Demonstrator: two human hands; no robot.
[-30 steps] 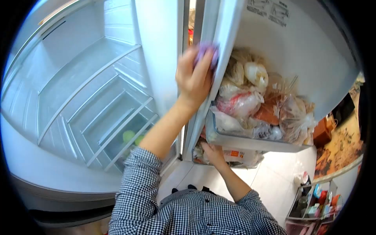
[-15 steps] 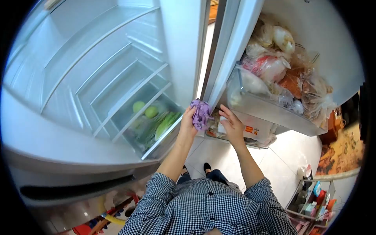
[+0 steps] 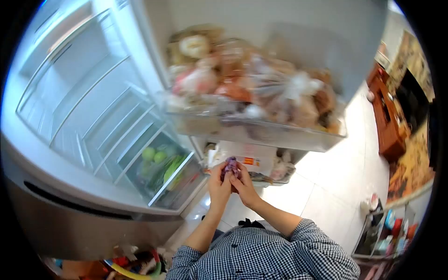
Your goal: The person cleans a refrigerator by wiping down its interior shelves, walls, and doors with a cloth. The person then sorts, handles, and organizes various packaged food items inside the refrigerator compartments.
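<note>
Both hands are together in front of the open fridge, closed around a crumpled purple cloth (image 3: pixel 230 167). My left hand (image 3: pixel 219 184) grips it from the left side. My right hand (image 3: pixel 244 186) presses in from the right, its fingers against the cloth. Only the top of the bunched cloth shows; the rest is hidden in the hands. Just beyond the hands is a lower door bin (image 3: pixel 280 182) holding packages. A larger door bin (image 3: pixel 261 133) above it is full of food in plastic bags (image 3: pixel 275 84), blurred by motion.
To the left, the fridge has glass shelves (image 3: pixel 105 100) and a bottom drawer (image 3: pixel 173 179) with green round produce (image 3: pixel 154 155) and leafy greens. A storage rack (image 3: pixel 382 233) with small items stands at the lower right. Beyond is a brown cabinet (image 3: pixel 389 121).
My right hand has come across to join the left and now grips the purple cloth too. The cloth looks more tightly bunched. The view has turned to the right, toward the door bins.
</note>
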